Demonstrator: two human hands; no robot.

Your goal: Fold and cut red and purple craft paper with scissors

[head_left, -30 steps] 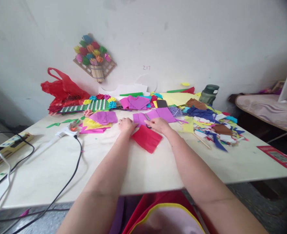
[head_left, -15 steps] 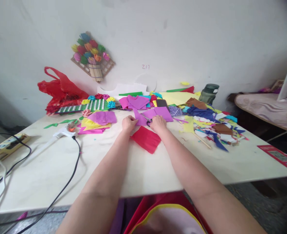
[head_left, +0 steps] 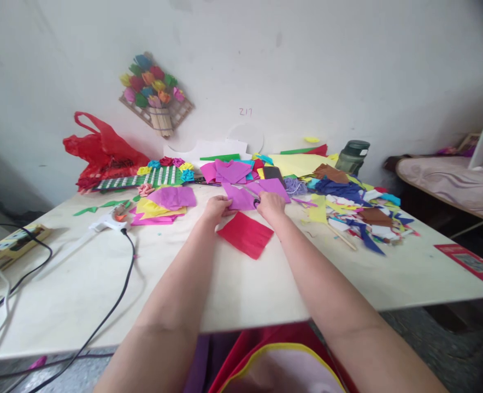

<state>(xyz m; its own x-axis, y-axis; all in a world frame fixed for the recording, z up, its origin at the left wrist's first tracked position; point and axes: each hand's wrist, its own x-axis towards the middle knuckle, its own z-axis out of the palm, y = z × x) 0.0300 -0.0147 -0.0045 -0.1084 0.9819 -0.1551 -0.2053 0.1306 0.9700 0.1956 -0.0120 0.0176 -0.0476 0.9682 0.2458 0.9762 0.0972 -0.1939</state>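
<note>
My left hand (head_left: 218,208) pinches the left edge of a piece of purple crepe paper (head_left: 239,197). In my right hand (head_left: 271,206) is a pair of scissors (head_left: 257,202), its blades pointing up and left at the purple paper; most of the handle is hidden by my fingers. Another purple sheet (head_left: 275,189) lies just beyond my right hand. Between my forearms a red paper square (head_left: 245,234) lies flat on the white table (head_left: 249,295).
On the left are a glue gun (head_left: 111,219), a stack of coloured paper (head_left: 162,207), a power strip (head_left: 12,251) and loose cables. A heap of paper scraps (head_left: 372,215), a wooden stick (head_left: 342,237) and a dark bottle (head_left: 352,157) occupy the right. Purple yarn (head_left: 295,186) sits beyond.
My right hand and the scissors have shifted slightly to the right. The red square shows a little more at its corners, and my left hand stays nearly in place on the purple paper.
</note>
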